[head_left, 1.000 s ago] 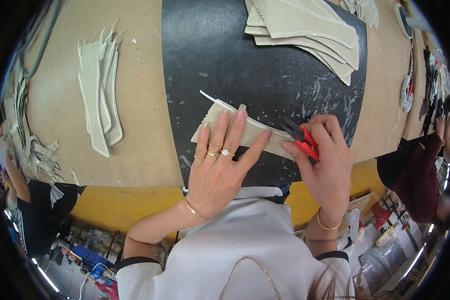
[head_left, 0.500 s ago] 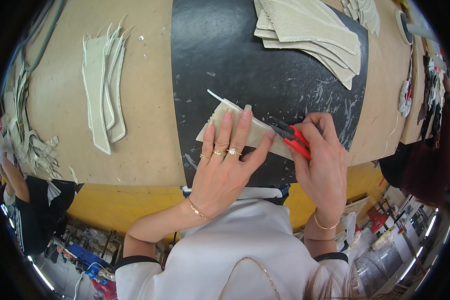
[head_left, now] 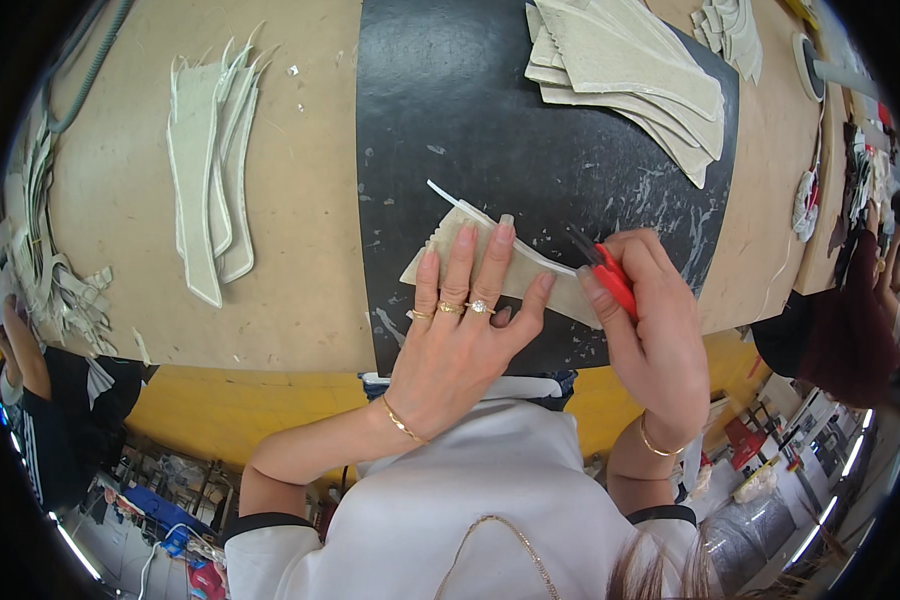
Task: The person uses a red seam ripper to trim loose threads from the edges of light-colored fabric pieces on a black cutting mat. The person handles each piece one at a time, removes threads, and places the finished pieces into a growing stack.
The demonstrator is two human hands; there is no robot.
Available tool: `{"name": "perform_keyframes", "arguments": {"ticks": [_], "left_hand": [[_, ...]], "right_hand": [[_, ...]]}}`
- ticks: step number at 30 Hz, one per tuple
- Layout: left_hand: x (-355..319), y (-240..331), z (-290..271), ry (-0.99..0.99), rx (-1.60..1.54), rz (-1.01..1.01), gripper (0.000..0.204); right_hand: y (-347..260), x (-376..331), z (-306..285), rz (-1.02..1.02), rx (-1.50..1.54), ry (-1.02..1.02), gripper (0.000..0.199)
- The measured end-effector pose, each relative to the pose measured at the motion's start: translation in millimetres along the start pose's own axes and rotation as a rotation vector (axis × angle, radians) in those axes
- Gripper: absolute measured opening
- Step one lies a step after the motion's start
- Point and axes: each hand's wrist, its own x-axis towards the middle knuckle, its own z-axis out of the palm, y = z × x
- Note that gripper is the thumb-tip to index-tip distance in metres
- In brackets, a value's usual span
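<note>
My left hand (head_left: 467, 325) lies flat with its fingers spread over a beige, curved fabric-like piece (head_left: 567, 296) and presses it to the black mat (head_left: 450, 110). White piping edges the piece's upper side, and a loose white cord end (head_left: 442, 191) sticks out past its left corner. In my right hand (head_left: 662, 335) is a pair of red-handled nippers (head_left: 618, 290), the fingers closed round the handles. Their dark jaws point up and left, just above the piped edge and apart from it. Part of the piece is hidden beneath my left hand.
Several similar beige pieces (head_left: 640, 65) are stacked at the mat's far right. Piped pieces (head_left: 198, 180) lie on the tan table (head_left: 300, 200) to the left, with bundled strips (head_left: 60, 290) beyond. Another person's arm (head_left: 25, 345) shows at the far left.
The nippers have come off the piped edge, moving right and turning with my right hand. The piece and my left hand sit slightly further right in the picture, as does the mat.
</note>
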Motion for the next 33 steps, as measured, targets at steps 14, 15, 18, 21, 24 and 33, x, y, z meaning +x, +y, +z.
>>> {"name": "perform_keyframes", "arguments": {"ticks": [14, 15, 18, 21, 24, 33], "left_hand": [[1, 3, -2, -0.012, -0.003, -0.019, 0.048], [1, 3, -2, -0.009, 0.008, -0.016, 0.048], [1, 2, -2, -0.011, 0.01, -0.012, 0.047], [1, 2, -4, -0.008, -0.005, -0.015, 0.047], [1, 2, -4, -0.011, -0.029, -0.021, 0.046], [2, -4, -1, 0.092, -0.115, -0.09, 0.054]], "right_hand": [[3, -15, -13, 0.214, 0.177, -0.085, 0.018], [3, -17, -14, 0.245, 0.194, -0.095, 0.017], [0, -16, -11, 0.1, 0.242, -0.02, 0.013], [-5, -22, -11, 0.077, 0.356, 0.067, 0.011], [2, -25, -7, 0.226, 0.4, 0.01, 0.012], [52, -61, -10, 0.554, 0.612, -0.072, 0.015]]}}
